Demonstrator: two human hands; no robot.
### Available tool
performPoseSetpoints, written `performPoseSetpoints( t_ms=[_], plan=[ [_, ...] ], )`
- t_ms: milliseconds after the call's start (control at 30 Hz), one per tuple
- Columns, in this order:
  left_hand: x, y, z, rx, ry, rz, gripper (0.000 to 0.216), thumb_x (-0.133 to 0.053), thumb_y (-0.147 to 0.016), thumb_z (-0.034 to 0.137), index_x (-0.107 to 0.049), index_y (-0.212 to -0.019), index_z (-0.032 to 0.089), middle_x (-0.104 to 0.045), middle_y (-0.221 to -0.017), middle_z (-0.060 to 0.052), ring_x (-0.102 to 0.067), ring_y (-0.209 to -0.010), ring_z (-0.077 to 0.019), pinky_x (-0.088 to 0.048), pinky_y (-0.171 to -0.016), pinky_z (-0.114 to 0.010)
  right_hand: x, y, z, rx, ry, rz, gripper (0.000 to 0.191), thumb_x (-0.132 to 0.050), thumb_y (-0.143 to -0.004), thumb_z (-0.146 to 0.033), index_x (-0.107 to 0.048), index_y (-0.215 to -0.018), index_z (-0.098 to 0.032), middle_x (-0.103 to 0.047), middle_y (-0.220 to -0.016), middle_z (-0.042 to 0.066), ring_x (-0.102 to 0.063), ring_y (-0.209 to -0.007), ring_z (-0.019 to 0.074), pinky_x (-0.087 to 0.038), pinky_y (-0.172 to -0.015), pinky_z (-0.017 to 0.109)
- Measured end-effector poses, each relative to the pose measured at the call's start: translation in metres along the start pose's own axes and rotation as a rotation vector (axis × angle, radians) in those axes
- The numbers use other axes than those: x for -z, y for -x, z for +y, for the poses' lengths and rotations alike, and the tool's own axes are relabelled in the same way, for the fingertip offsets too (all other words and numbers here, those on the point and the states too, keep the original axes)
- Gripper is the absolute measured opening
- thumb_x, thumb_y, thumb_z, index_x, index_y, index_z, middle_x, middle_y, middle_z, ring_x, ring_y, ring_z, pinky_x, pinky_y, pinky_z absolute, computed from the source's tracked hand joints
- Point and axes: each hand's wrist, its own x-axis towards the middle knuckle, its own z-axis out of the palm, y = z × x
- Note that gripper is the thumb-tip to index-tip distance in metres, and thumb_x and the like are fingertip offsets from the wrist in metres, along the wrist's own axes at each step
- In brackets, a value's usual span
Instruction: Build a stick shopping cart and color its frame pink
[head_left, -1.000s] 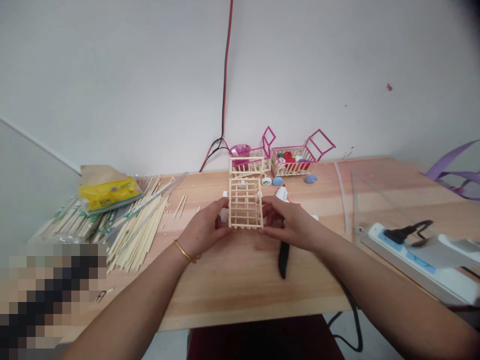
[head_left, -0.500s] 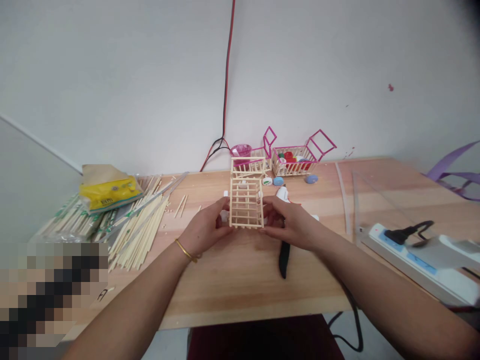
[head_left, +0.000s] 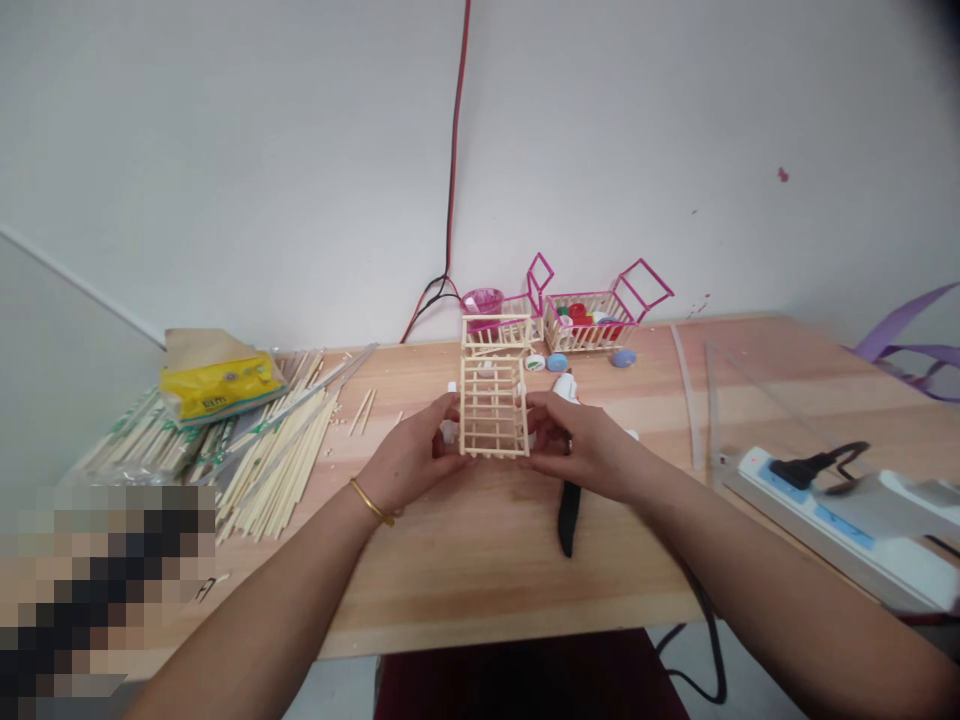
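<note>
Between my two hands is a small cart-shaped basket (head_left: 493, 408) built of pale wooden sticks, with a handle frame on its far side. My left hand (head_left: 420, 445) grips its left side, the fingers partly hidden behind it. On the right side, my right hand (head_left: 577, 445) holds it in the same way, thumb near the lower corner. White round pieces show dimly by the fingers at both sides. Just beyond my right hand lies a white tool (head_left: 566, 386), and a black handle (head_left: 570, 520) sticks out below that hand.
Two stick carts with magenta rims, one of them (head_left: 589, 320) holding paint pots, stand by the wall near a magenta bowl (head_left: 484, 302). Blue lids (head_left: 623, 357) lie in front. Loose sticks (head_left: 281, 460) and a yellow packet (head_left: 221, 385) are left; a power strip (head_left: 840, 530) is right.
</note>
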Motion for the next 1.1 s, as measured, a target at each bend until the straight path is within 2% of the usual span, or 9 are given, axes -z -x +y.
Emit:
performPoseSetpoints(
  t_ms=[133, 333, 533, 800, 900, 1000, 1100],
  plan=[
    [0.000, 0.000, 0.000, 0.002, 0.019, 0.003, 0.065, -0.067, -0.075, 0.018, -0.042, -0.135, 0.025, -0.067, -0.109, -0.003, -0.058, -0.067, -0.0119, -0.045, -0.063, -0.025, 0.000, 0.000, 0.002, 0.009, 0.018, 0.010, 0.053, -0.069, -0.076, -0.018, -0.050, -0.125, -0.022, -0.067, -0.098, 0.004, -0.062, -0.075, 0.0153, -0.053, -0.068, 0.030],
    [0.000, 0.000, 0.000, 0.024, -0.008, -0.008, 0.062, -0.069, -0.074, 0.018, -0.045, -0.131, 0.023, -0.068, -0.099, -0.001, -0.056, -0.066, -0.0121, -0.044, -0.062, -0.024, 0.000, 0.000, 0.002, 0.017, 0.031, 0.010, 0.052, -0.068, -0.076, -0.019, -0.050, -0.125, -0.023, -0.067, -0.096, 0.003, -0.062, -0.074, 0.0151, -0.052, -0.068, 0.029],
    [0.000, 0.000, 0.001, 0.020, -0.004, -0.009, 0.061, -0.067, -0.074, 0.015, -0.045, -0.131, 0.022, -0.068, -0.102, -0.002, -0.059, -0.069, -0.0128, -0.045, -0.064, -0.024, -0.001, -0.001, 0.000, -0.004, 0.050, 0.003, 0.050, -0.066, -0.077, -0.018, -0.051, -0.125, -0.022, -0.068, -0.097, 0.004, -0.063, -0.075, 0.0156, -0.053, -0.066, 0.029],
    [0.002, 0.000, 0.003, 0.025, -0.019, -0.019, 0.058, -0.066, -0.074, 0.016, -0.046, -0.128, 0.022, -0.068, -0.099, -0.001, -0.056, -0.064, -0.0116, -0.044, -0.061, -0.024, 0.001, -0.001, 0.002, -0.005, 0.035, 0.005, 0.047, -0.066, -0.077, -0.020, -0.051, -0.121, -0.022, -0.066, -0.096, 0.004, -0.062, -0.072, 0.0142, -0.053, -0.065, 0.028],
    [0.002, 0.000, 0.002, 0.028, -0.021, -0.025, 0.057, -0.066, -0.074, 0.016, -0.048, -0.127, 0.023, -0.068, -0.097, -0.001, -0.056, -0.064, -0.0118, -0.043, -0.061, -0.024, 0.009, 0.000, 0.002, 0.017, 0.022, 0.044, 0.048, -0.066, -0.078, -0.024, -0.051, -0.123, -0.022, -0.065, -0.098, 0.005, -0.062, -0.071, 0.0142, -0.054, -0.066, 0.029],
    [0.002, 0.000, 0.002, 0.028, -0.012, -0.019, 0.056, -0.066, -0.074, 0.017, -0.048, -0.126, 0.023, -0.068, -0.097, -0.001, -0.056, -0.064, -0.0118, -0.043, -0.061, -0.024, 0.017, 0.000, 0.004, 0.049, 0.062, 0.114, 0.040, -0.061, -0.082, -0.026, -0.051, -0.121, -0.022, -0.066, -0.098, 0.006, -0.062, -0.071, 0.0149, -0.053, -0.066, 0.030],
    [0.002, 0.000, 0.003, 0.031, -0.025, -0.021, 0.054, -0.067, -0.075, 0.020, -0.049, -0.126, 0.023, -0.068, -0.096, -0.001, -0.056, -0.065, -0.0122, -0.043, -0.061, -0.024, 0.021, -0.001, 0.008, 0.019, 0.149, 0.191, 0.034, -0.057, -0.085, -0.028, -0.052, -0.117, -0.021, -0.067, -0.093, 0.005, -0.062, -0.072, 0.0164, -0.052, -0.067, 0.031]
  ],
)
